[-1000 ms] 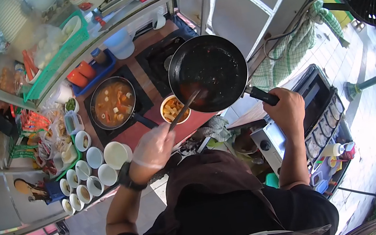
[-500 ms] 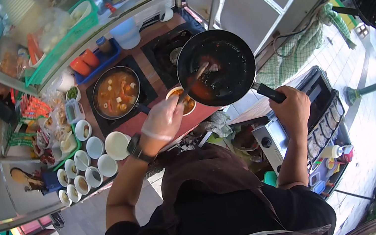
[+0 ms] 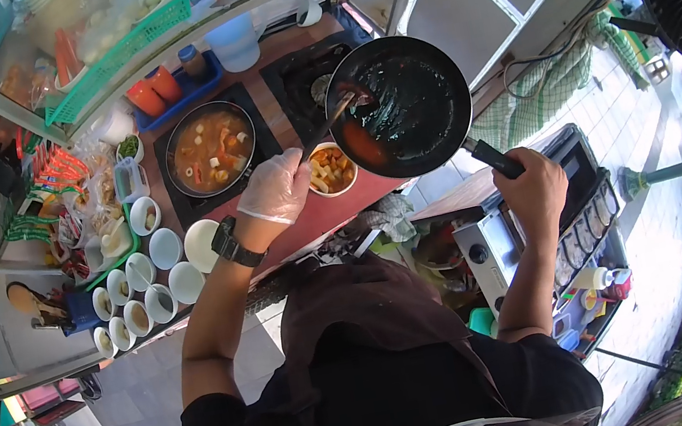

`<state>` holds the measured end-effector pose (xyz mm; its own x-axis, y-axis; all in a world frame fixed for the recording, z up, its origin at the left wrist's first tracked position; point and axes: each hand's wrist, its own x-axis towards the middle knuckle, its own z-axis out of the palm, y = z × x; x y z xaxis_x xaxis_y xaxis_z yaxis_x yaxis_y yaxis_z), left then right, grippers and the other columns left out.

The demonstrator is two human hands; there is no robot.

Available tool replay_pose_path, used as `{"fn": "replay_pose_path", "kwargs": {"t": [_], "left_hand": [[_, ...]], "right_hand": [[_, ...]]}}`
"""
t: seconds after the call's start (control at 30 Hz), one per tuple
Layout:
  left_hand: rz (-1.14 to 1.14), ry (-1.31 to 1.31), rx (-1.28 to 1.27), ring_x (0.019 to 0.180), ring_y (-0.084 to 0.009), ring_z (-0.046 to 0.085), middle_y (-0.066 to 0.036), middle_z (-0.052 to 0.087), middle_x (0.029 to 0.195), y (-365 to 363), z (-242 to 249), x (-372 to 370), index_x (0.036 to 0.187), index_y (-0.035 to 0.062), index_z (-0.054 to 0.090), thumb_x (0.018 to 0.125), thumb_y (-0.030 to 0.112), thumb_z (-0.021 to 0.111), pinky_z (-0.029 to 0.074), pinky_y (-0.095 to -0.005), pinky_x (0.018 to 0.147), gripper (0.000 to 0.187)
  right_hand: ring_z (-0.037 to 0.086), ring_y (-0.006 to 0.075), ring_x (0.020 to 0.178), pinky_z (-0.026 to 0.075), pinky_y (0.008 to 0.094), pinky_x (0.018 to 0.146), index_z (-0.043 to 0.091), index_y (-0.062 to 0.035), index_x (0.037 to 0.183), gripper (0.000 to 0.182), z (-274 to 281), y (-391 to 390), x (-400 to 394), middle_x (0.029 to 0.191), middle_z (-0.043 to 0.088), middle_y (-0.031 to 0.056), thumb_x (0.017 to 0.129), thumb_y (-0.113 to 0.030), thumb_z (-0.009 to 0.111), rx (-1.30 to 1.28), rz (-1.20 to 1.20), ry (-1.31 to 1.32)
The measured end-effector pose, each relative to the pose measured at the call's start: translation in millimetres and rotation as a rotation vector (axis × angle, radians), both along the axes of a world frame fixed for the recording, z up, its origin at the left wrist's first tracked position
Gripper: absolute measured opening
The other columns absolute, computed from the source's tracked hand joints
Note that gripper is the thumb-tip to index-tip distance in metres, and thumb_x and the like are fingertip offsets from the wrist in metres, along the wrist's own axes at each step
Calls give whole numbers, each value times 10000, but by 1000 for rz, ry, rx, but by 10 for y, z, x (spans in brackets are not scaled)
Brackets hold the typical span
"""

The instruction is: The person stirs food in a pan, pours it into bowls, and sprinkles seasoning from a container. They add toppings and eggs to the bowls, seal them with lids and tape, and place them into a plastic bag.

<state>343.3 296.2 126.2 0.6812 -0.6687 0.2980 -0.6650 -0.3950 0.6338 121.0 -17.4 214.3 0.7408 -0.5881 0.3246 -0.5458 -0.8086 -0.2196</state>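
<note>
Over the bench (image 3: 300,231)'s right near corner: 1 pan (image 3: 416,95) | right grip (image 3: 531,187) clenched on its handle | left grip (image 3: 273,190), gloved, grasping 1 utensil (image 3: 331,117), tip in pan | near edge: 1 filled bowl (image 3: 336,193) | left side: 1 soup pan (image 3: 203,192), 11 cups (image 3: 186,283).

Reddish-brn counter (image 3: 300,237) holds 2 blk stoves (image 3: 290,78), blue tray (image 3: 181,105), food bowl (image 3: 337,192) & wht cups (image 3: 187,284).

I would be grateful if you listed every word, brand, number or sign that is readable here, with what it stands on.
No text is readable.
Orange-and-white packets: any print is too small and blurred.
Wristwatch: no legible digits.
Black knob: any markings are too small.
</note>
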Motion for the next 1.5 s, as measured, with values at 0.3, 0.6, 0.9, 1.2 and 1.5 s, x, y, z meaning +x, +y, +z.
{"fn": "replay_pose_path", "kwargs": {"t": [0.3,0.6,0.9,1.2,1.5], "left_hand": [[-59,124,86,793,-473,648,-253,634,790,287,191,-330,983,18,571,1001,143,626,487,-555,688,137],[34,74,137,825,-459,652,-226,638,798,748,-48,-211,962,18,577,1004,142,612,498,-542,717,135],[131,200,195,775,-442,642,-231,636,794,1136,-117,-418,931,17,578,1014,160,623,471,-522,689,171],[172,222,100,790,-453,623,-237,619,817,1300,-27,-488,922,6,565,1021,149,605,459,-520,696,179],[167,249,126,795,-443,622,-235,622,825,1357,108,-627,933,11,573,1026,148,595,460,-520,705,166]], "right_hand": [[726,320,776,560,416,718,781,-121,919,191,-19,-17,27,823,743,78,740,-183,795,-64,38,-24],[714,302,766,553,416,685,752,-126,889,164,-148,139,293,817,710,49,729,-135,789,-160,129,-83],[704,268,766,550,391,656,717,-141,866,215,-269,320,416,798,679,33,676,-87,803,-303,272,-118],[696,246,737,537,371,626,707,-148,862,248,-168,442,536,785,664,20,655,-95,833,-397,359,-204],[681,235,705,521,366,613,707,-149,848,200,-27,456,416,755,646,15,685,-71,794,-412,379,-213]]}}
